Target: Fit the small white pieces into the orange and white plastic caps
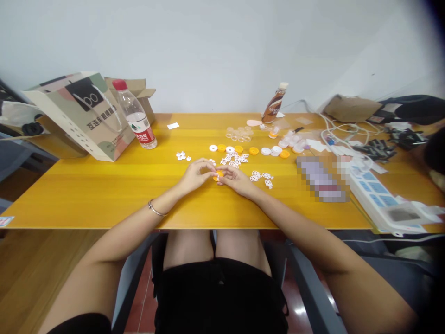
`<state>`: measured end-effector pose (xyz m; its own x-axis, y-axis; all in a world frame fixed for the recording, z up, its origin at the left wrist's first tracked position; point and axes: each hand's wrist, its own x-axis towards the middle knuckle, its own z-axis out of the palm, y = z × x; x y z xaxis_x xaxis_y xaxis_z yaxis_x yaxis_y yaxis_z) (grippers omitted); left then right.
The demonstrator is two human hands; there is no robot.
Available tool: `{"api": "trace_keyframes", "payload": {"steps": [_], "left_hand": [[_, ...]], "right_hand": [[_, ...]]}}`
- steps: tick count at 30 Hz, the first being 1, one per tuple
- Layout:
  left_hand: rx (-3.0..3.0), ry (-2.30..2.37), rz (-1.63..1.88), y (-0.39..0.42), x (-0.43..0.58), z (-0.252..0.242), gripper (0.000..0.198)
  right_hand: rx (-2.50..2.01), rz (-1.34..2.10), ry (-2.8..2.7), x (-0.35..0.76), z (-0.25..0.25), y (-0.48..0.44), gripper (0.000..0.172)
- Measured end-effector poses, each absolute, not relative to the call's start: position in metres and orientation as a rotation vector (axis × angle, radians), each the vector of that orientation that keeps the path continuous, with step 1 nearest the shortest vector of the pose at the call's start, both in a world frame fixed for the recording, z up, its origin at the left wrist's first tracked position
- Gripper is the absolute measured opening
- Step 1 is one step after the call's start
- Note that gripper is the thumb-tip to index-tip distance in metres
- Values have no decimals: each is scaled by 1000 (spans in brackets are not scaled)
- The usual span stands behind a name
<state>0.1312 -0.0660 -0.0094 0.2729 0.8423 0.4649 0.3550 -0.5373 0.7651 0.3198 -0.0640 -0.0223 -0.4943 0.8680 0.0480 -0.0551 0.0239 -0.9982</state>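
Close together over the middle of the table, my left hand (197,173) and my right hand (239,180) both pinch a small orange round cap (219,174). A small white bit shows at the cap, too small to make out. Just beyond my fingers lies a pile of white openwork plastic pieces (235,160). A few more openwork pieces (267,176) lie to the right of my right hand. Small white parts (182,156) sit in a cluster beyond my left wrist. Behind the pile runs a row of white and orange round caps (238,149).
Clear plastic cups (239,134) stand behind the caps. A water bottle (141,120) and paper bag (93,120) are at left, a coffee bottle (274,105) at the back. On the right are a power strip (377,192), cables, black parts (375,150) and a pixelated object (321,180).
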Motion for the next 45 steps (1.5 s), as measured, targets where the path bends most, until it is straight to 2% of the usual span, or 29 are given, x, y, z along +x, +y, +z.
{"api": "trace_keyframes", "payload": {"steps": [8,14,18,24,45], "left_hand": [[1972,1112,1174,-66,133,-12,8],[1868,1184,1031,-68,134,-13,12],[1883,1143,1082,-68,135,-16,13],[1789,1078,1194,-68,137,-18,25],[1645,1031,1118,-62,131,-20,23]], "right_hand": [[-844,1560,-1570,318,-22,-65,39],[-844,1533,-1595,318,-19,-68,37],[-833,1536,-1597,318,-19,-69,37],[-827,1550,-1585,319,-22,-68,37],[-878,1509,-1597,317,-22,-67,44]]}}
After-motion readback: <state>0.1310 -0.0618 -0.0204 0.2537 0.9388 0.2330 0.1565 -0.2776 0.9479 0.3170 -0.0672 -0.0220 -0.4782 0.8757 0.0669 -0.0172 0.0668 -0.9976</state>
